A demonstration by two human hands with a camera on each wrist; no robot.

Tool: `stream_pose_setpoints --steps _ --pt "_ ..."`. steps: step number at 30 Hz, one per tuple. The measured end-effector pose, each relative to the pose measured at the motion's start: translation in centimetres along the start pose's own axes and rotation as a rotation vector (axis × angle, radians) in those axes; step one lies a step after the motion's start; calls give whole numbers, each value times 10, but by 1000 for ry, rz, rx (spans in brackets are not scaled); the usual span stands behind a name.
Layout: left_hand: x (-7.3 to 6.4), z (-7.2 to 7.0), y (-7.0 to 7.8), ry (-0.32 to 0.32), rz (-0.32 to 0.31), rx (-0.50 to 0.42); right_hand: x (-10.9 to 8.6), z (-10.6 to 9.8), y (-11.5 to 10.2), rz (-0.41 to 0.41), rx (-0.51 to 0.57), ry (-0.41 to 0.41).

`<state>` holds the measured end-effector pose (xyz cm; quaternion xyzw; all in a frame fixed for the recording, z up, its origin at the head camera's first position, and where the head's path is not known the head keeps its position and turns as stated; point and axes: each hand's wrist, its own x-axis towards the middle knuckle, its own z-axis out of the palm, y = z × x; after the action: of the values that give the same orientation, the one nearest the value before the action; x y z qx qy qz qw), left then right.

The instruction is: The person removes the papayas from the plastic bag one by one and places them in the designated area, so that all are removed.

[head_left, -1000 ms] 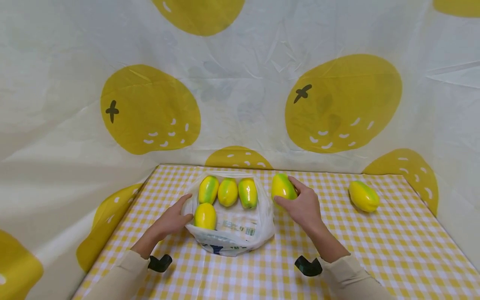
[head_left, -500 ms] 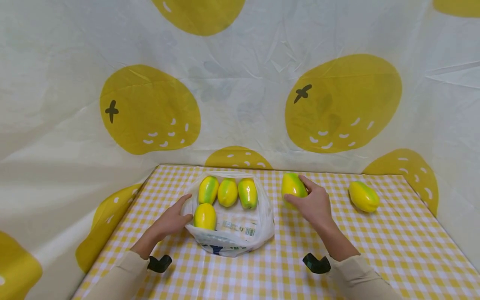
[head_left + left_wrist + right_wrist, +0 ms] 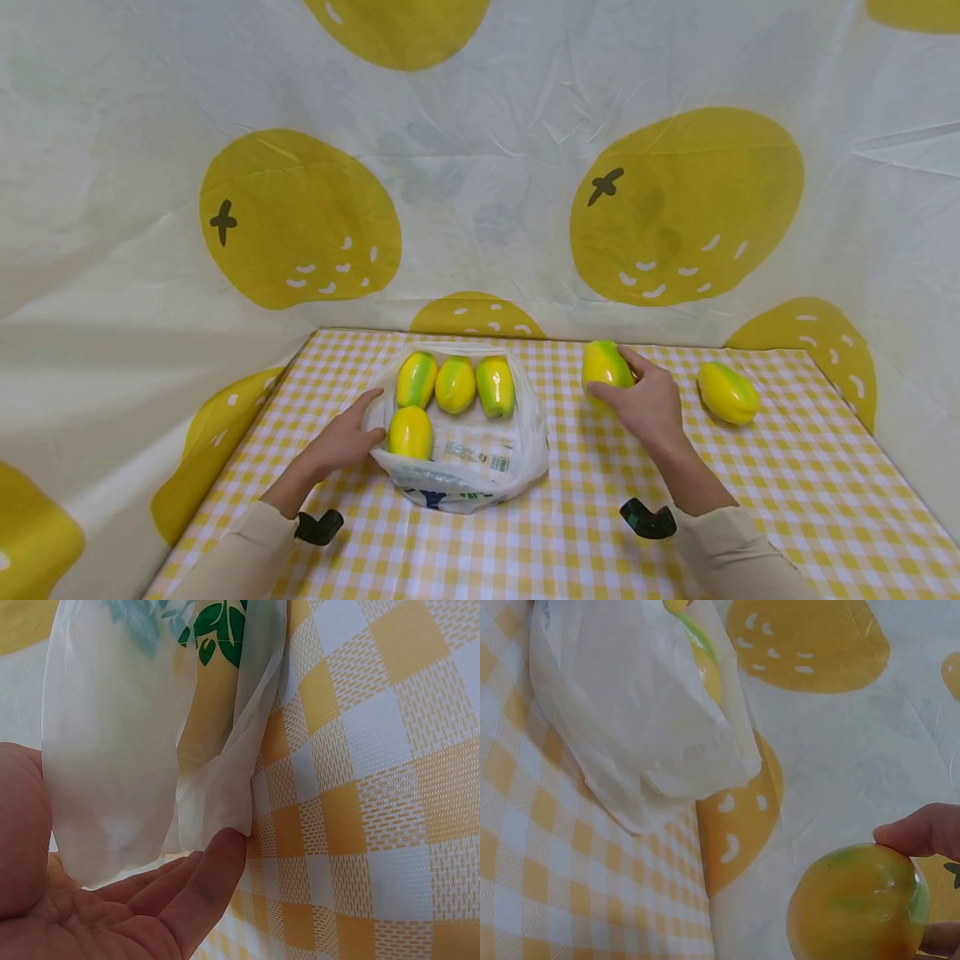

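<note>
In the head view my right hand (image 3: 647, 407) grips a glossy yellow-green papaya (image 3: 606, 365) between thumb and fingers, right of the bag and raised over the cloth. The right wrist view shows the same papaya (image 3: 859, 907) under the thumb tip. A white plastic bag (image 3: 528, 467) lies mouth up on the table with several papayas (image 3: 455, 385) inside, most along its far side. My left hand (image 3: 341, 437) rests against the bag's left side with thumb and forefinger spread. Up close in the left wrist view, extended fingers (image 3: 206, 889) touch the bag's plastic (image 3: 112, 765).
Another papaya (image 3: 727, 392) lies on the yellow-checked tablecloth (image 3: 810, 500) to the right of my right hand. Behind the table hangs a pale curtain (image 3: 480, 208) printed with large yellow fruit. A black wrist mount (image 3: 648, 518) shows beside my right forearm.
My right hand has moved right, away from the bag, carrying the papaya and lifting it slightly. The left hand, the bag and its papayas stay where they were.
</note>
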<state>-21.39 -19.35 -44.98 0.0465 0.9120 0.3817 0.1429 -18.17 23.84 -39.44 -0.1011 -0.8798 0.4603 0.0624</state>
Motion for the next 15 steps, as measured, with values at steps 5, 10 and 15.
stream_pose_setpoints --steps 5,10,15 --pt "0 0 0 -2 -3 -1 3 -5 4 12 1 16" --pt "0 0 -1 -5 7 -1 5 -9 8 27 -31 28" --pt "0 0 -1 -8 7 -2 8 -14 12 21 -19 27"
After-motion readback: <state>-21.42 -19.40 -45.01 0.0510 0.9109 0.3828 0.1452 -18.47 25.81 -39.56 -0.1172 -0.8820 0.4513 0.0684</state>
